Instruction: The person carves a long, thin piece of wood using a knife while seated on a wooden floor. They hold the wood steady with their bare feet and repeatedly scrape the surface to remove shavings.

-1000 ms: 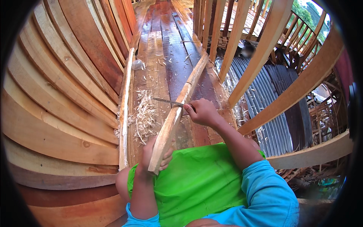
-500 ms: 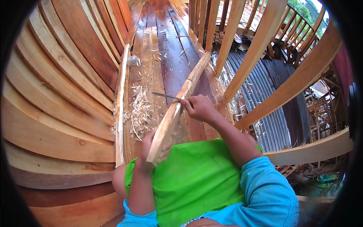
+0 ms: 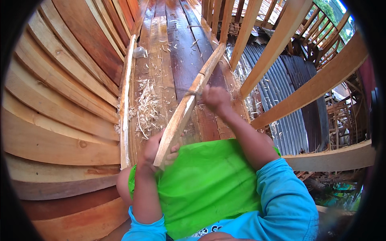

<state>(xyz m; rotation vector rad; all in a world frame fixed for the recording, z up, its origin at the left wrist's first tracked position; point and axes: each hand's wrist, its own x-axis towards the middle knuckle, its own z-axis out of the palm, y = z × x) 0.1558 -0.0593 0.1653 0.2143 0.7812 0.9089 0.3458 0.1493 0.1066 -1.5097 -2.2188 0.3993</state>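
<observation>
A long squared strip of pale wood [image 3: 181, 114] slants from near my lap up and away to the right, its far end by the railing. My left hand [image 3: 149, 152] is wrapped round its near end. Farther along, my right hand [image 3: 217, 99] is a closed fist just right of the strip, smeared by motion. From that fist a thin dark knife blade [image 3: 194, 93] reaches across the strip's upper face; it is blurred and its handle is hidden in the fingers. The strip's near part has a freshly cut, lighter surface.
Curled wood shavings [image 3: 146, 106] lie heaped on the plank floor [image 3: 161, 52]. A small clear container [image 3: 140, 52] sits beside a narrow pale board [image 3: 127, 100] on the left. Upright planks [image 3: 60, 128] wall the left side. To the right stand railing slats [image 3: 267, 52], with corrugated metal [image 3: 277, 100] below.
My right hand and the knife have moved slightly farther up the strip and away from me, now blurred. My left hand still grips the near end, and the view has shifted slightly.
</observation>
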